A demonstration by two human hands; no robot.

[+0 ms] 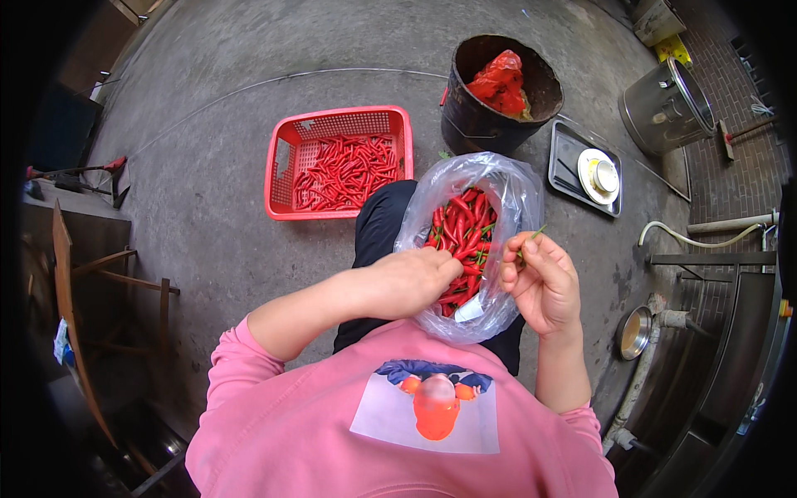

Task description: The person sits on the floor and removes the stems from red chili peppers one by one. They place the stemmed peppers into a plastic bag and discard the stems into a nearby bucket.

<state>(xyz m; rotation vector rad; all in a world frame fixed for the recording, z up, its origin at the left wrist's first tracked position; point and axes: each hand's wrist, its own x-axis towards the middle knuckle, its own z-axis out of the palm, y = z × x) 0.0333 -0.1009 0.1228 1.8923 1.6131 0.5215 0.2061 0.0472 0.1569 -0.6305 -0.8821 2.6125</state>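
A clear plastic bag (526, 187) of red chili peppers (459, 219) with green stems sits open on my lap. My left hand (408, 281) reaches over its left rim, and the fingers touch the peppers. Whether they grip one is hidden by the back of the hand. At the bag's right side, my right hand (545, 283) is raised, palm partly turned up, pinching green chili stems (538, 231) between thumb and fingers. A small white paper piece (469, 311) lies at the near rim of the bag.
A red plastic basket (272, 187) holding stemless-looking red chilies stands on the concrete floor, ahead left. Ahead right is a dark metal bucket (464, 127) with a red plastic bag (500, 78) inside. A metal tray (563, 190) carries dishes (598, 177) and chopsticks (570, 183).
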